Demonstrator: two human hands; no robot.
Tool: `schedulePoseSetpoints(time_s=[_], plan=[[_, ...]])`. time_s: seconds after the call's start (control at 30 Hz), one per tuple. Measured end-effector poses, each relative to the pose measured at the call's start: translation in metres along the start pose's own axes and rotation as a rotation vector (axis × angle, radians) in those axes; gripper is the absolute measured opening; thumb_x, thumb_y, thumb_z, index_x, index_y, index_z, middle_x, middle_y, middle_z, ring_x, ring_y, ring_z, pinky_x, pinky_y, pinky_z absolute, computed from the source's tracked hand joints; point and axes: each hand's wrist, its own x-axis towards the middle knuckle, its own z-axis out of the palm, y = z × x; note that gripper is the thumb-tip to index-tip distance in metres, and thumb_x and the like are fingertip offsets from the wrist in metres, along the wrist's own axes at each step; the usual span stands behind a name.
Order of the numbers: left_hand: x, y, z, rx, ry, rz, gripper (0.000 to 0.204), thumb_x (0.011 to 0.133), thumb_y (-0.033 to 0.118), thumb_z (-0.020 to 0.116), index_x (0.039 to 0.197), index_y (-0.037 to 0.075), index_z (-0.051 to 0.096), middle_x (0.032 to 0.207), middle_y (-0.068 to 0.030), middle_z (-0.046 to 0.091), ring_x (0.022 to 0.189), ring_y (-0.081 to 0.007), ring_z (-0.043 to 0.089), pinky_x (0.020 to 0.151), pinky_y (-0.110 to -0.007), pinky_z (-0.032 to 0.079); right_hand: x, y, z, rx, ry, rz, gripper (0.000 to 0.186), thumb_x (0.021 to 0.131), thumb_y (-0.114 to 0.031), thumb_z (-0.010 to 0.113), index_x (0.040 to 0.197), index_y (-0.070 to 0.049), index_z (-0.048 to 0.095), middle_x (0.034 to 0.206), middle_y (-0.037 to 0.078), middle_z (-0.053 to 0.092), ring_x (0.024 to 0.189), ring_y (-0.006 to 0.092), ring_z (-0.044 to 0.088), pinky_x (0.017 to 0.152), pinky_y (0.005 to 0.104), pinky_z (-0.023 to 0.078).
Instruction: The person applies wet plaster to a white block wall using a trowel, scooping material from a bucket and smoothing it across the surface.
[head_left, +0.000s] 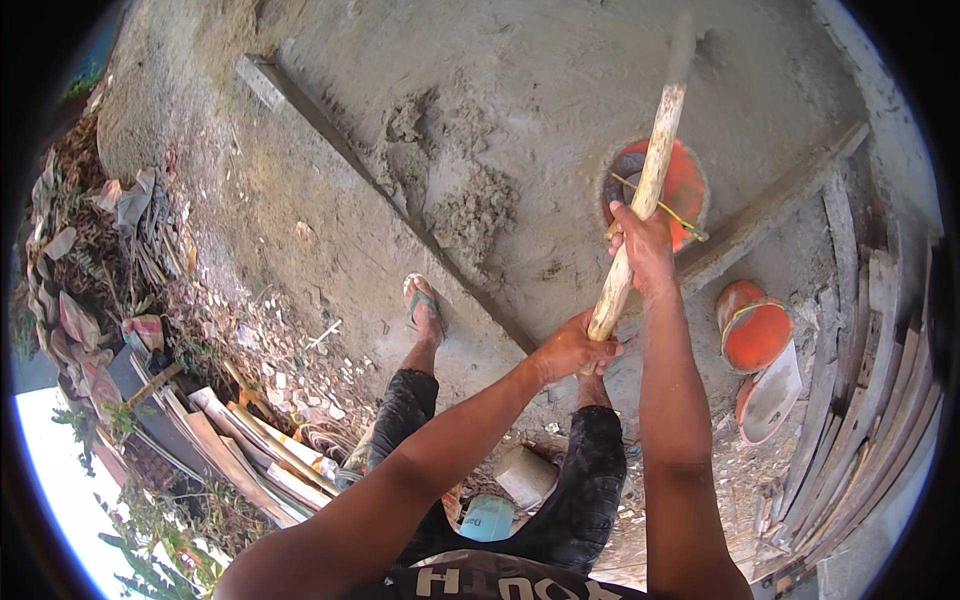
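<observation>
Debris heap [75,300]: at the far left, a tangle of dry leaves, torn sacking and scraps.
Loose boards [262,445]: thin wooden lengths piled on the ground, nearer the body than the heap.
Left plank [285,100]: long and grey with mortar, running diagonally down toward the left hand.
Left foot [421,300]: in a green-strapped sandal, just beside the left plank.
Mortar lumps [475,212]: rough, wet-looking grey mounds beyond the left plank.
Blue container [487,518]: between the legs, next to a pale round pot [525,476].
Left hand [578,346]: fingers wrapped around the near end of the pole.
Wooden pole [656,160]: in both hands, slanting away from the body over the grey mortar; its far end is blurred.
Right hand [645,243]: closed around the pole farther up, its thumb toward the far end.
Large orange bucket [688,180]: mouth up, partly hidden behind the pole and right hand, with a yellow handle across its opening.
Right plank [775,212]: mortar-covered, slanting past the large bucket.
Small orange bucket [757,338]: on the near side of the right plank, touching or overlapping a grey-coated container [772,402]; I cannot tell which.
Weathered boards [880,370]: stacked at the far right.
</observation>
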Motion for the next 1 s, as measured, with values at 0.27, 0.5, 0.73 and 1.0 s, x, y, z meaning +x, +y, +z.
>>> schedulePoseSetpoints(time_s=[0.27, 0.5, 0.73, 1.0], plan=[[-0.013, 0.143, -0.094, 0.274, 0.374, 0.085, 0.021, 0.083, 0.01, 0.067, 0.095, 0.0, 0.053, 0.062, -0.0037, 0.053, 0.044, -0.0132, 0.051, 0.04, -0.032, 0.043, 0.081, -0.022, 0.174, 0.049, -0.32, -0.006, 0.022, 0.088, -0.018, 0.066, 0.099, -0.002, 0.054, 0.075, 0.003, 0.055, 0.061, 0.0126, 0.056, 0.05, 0.0284, 0.05], [-0.117, 0.116, -0.126, 0.28, 0.536, -0.042, 0.026, 0.083, 0.012, 0.067, 0.098, -0.004, 0.053, 0.061, -0.0048, 0.053, 0.043, -0.0134, 0.05, 0.038, -0.032, 0.041, 0.094, -0.002, 0.273, -0.577, 0.048, 0.023, 0.042, 0.089, -0.015, 0.057, 0.117, 0.007, 0.035, 0.08, 0.016, 0.064, 0.058, 0.0207, 0.065, 0.047, 0.0335, 0.056], [-0.304, 0.023, -0.1, 0.365, 0.666, -0.432, 0.036, 0.083, 0.02, 0.068, 0.104, -0.006, 0.055, 0.063, -0.0075, 0.058, 0.043, -0.0152, 0.055, 0.04, -0.032, 0.044, -0.072, 0.171, 0.273, -0.56, -0.033, 0.413, 0.04, 0.087, -0.011, 0.057, 0.113, 0.003, 0.031, 0.066, 0.02, 0.061, 0.048, 0.0315, 0.063, 0.043, 0.0415, 0.054], [-0.252, 0.095, 0.03, -0.196, 0.527, -0.313, 0.033, 0.09, 0.019, 0.064, 0.111, 0.001, 0.045, 0.072, -0.0051, 0.054, 0.058, -0.0142, 0.057, 0.049, -0.03, 0.046, -0.04, 0.126, 0.168, -0.107, -0.238, 0.572, 0.014, 0.083, -0.014, 0.068, 0.081, -0.005, 0.057, 0.065, 0.007, 0.056, 0.052, 0.0192, 0.056, 0.046, 0.0344, 0.051]])
